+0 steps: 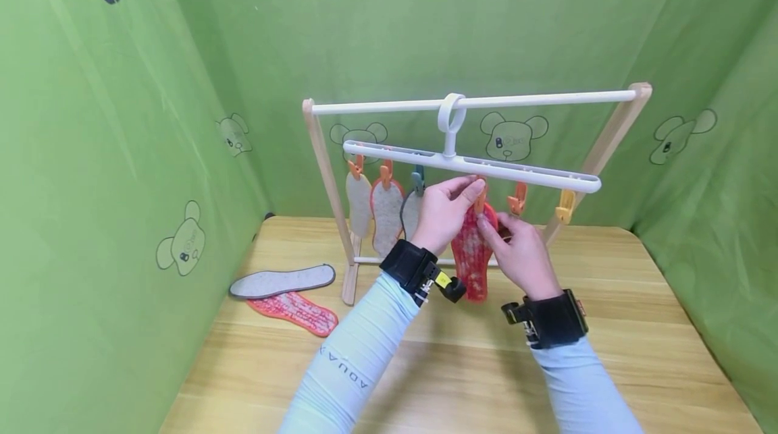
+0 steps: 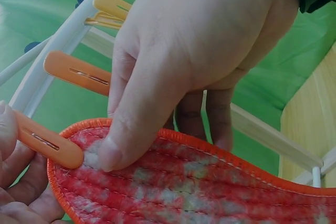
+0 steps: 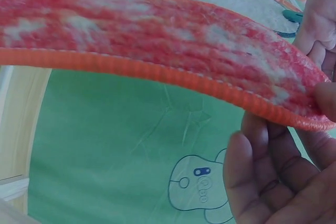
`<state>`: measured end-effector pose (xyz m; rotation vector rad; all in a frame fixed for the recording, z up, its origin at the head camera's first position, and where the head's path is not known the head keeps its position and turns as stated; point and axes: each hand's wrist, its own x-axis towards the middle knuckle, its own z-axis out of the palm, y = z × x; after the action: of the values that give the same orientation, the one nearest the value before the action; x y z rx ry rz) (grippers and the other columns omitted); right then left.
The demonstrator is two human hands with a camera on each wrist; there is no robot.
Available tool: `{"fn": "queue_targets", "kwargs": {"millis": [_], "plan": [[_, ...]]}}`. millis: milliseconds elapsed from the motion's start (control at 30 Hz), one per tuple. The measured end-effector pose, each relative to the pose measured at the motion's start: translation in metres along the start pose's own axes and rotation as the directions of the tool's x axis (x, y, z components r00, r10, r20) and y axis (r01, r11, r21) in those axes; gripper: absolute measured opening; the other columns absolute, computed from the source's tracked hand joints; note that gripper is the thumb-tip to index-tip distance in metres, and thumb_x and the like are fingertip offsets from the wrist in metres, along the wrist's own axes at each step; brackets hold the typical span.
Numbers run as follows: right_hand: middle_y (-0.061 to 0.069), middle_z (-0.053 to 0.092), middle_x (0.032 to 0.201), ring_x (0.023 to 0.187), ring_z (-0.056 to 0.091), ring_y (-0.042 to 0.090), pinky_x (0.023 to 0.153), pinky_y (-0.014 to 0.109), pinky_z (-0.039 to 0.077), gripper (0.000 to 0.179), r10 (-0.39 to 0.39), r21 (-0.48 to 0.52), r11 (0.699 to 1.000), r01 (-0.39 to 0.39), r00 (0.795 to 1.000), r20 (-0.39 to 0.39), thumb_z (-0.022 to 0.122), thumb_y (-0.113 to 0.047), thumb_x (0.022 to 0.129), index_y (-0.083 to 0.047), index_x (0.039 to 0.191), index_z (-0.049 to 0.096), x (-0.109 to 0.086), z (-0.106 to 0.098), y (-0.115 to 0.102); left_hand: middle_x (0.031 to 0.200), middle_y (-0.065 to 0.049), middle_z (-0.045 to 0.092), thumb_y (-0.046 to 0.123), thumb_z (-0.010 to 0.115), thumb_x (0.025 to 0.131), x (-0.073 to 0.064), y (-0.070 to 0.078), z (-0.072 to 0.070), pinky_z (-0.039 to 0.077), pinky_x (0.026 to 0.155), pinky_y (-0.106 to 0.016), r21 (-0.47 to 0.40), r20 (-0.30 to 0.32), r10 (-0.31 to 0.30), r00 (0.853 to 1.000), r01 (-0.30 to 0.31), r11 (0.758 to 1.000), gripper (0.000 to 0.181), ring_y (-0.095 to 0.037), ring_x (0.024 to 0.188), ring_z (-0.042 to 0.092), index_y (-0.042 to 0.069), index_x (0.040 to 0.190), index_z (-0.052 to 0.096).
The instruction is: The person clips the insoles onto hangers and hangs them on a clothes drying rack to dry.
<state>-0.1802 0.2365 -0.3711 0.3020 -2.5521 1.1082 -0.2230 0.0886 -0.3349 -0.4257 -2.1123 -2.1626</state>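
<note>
A red-and-white insole [image 1: 473, 262] with an orange edge hangs below the white clip hanger [image 1: 535, 176]. At its upper end my left hand [image 1: 442, 214] pinches an orange clip [image 1: 480, 199]. My right hand [image 1: 527, 255] grips that same end between thumb and fingers, just beside the clip. In the left wrist view the clip [image 2: 50, 141] overlaps the insole [image 2: 173, 182], with the right thumb pressing its face. The right fingers curl behind the insole in the right wrist view; whether the clip bites it cannot be told.
Grey insoles [image 1: 385, 218] hang from clips to the left, one partly behind my left hand. An orange clip [image 1: 517, 199] and a yellow clip [image 1: 565, 206] hang at right. The rack [image 1: 328, 184] stands on the wooden table, with a grey insole [image 1: 282, 281] overlapping a red one [image 1: 298, 312] at left.
</note>
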Motion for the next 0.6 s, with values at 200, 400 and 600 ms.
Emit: {"fn": "queue_targets", "kwargs": {"millis": [200,400,600], "plan": [[0.020,0.070,0.094,0.083,0.067,0.033,0.073,0.051,0.056,0.040,0.046,0.005,0.999,-0.046,0.998,0.038,0.055,-0.033,0.103,0.004,0.112,0.066,-0.002,0.000,0.010,0.109,-0.001,0.073,0.033,0.067,0.095,0.000,-0.002,0.000,0.052,0.086,-0.022,-0.001,0.013,0.014,1.000,-0.014,1.000,0.036,-0.004,0.099,0.065,0.009,0.122,0.070],[0.021,0.069,0.102,0.093,0.065,0.035,0.081,0.053,0.055,0.043,0.073,0.027,0.997,-0.075,0.995,0.061,0.056,-0.035,0.102,0.004,0.118,0.064,-0.012,-0.003,0.022,0.110,-0.001,0.073,0.034,0.068,0.095,0.000,0.000,0.001,0.052,0.085,-0.022,-0.009,0.020,0.026,0.999,-0.026,1.000,0.037,-0.004,0.098,0.065,0.010,0.122,0.070],[0.021,0.067,0.108,0.098,0.063,0.034,0.084,0.053,0.053,0.046,0.112,0.021,0.993,-0.113,0.992,0.058,0.055,-0.038,0.102,0.003,0.121,0.063,-0.032,-0.009,0.036,0.110,0.002,0.073,0.036,0.067,0.094,0.000,0.000,0.000,0.052,0.087,-0.023,-0.010,0.030,0.002,1.000,-0.001,1.000,0.038,-0.004,0.100,0.065,0.011,0.123,0.070]]}}
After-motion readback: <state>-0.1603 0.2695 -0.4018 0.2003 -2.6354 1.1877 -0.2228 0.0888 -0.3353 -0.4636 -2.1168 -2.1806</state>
